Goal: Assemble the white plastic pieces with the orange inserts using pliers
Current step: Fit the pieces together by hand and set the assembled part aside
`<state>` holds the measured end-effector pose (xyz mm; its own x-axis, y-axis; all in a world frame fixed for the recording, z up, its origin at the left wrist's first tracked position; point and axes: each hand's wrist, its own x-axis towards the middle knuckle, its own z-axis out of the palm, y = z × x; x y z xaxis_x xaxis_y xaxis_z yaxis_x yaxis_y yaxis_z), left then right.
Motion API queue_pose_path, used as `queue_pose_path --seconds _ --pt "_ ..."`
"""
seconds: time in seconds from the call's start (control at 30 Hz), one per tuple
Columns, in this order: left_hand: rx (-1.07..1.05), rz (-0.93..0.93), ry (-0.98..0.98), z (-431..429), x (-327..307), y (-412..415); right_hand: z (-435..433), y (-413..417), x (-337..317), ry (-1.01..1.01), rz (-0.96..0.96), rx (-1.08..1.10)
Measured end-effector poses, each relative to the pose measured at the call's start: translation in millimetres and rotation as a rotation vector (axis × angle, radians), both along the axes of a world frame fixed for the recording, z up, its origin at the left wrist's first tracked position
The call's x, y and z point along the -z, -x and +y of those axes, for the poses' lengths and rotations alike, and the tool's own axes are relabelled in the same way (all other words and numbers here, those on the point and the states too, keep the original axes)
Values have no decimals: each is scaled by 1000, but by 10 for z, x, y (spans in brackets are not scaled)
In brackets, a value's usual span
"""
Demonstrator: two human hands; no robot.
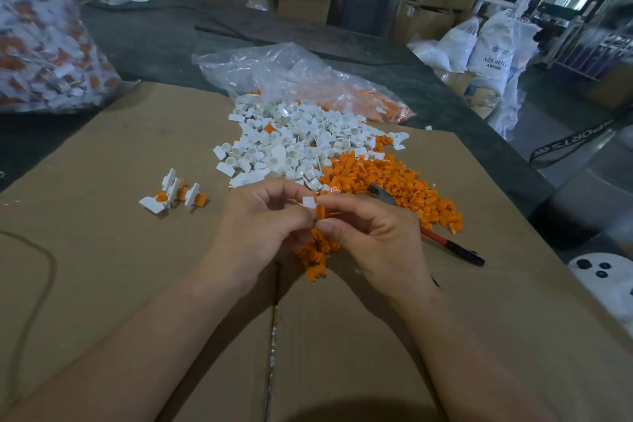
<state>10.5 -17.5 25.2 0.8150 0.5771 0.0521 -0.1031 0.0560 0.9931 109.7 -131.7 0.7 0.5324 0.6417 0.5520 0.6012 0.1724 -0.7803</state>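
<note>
A cardboard-topped table (102, 267) carries a heap of white pieces (291, 140) and, to its right, a heap of orange inserts (383, 181), with pliers (455, 250) lying at that heap's near edge. Just above, the left hand (260, 229) pinches a white piece (309, 202) in its fingers and the right hand (373, 233) pinches an orange insert (322, 211), the two parts touching.

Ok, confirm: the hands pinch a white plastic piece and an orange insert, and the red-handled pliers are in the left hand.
No. The head view shows the red-handled pliers lying on the brown cardboard sheet beside the right hand, unheld. It and the left hand pinch the white plastic piece and orange insert.
</note>
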Motion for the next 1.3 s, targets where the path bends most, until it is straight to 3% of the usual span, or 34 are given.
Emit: queue_pose_path --seconds 0.43,0.8,0.97,1.3 --pt "6 62 62 22 -13 -5 -3 -11 -4 44 30 -44" --pt "28 92 53 53 -16 0 0 12 -41 42 -56 3" --pt "21 112 182 74 -23 -19 -4 15 -30 88 85 -50" --pt "47 135 265 84 -29 -26 -1 16 -33 119 62 -38"
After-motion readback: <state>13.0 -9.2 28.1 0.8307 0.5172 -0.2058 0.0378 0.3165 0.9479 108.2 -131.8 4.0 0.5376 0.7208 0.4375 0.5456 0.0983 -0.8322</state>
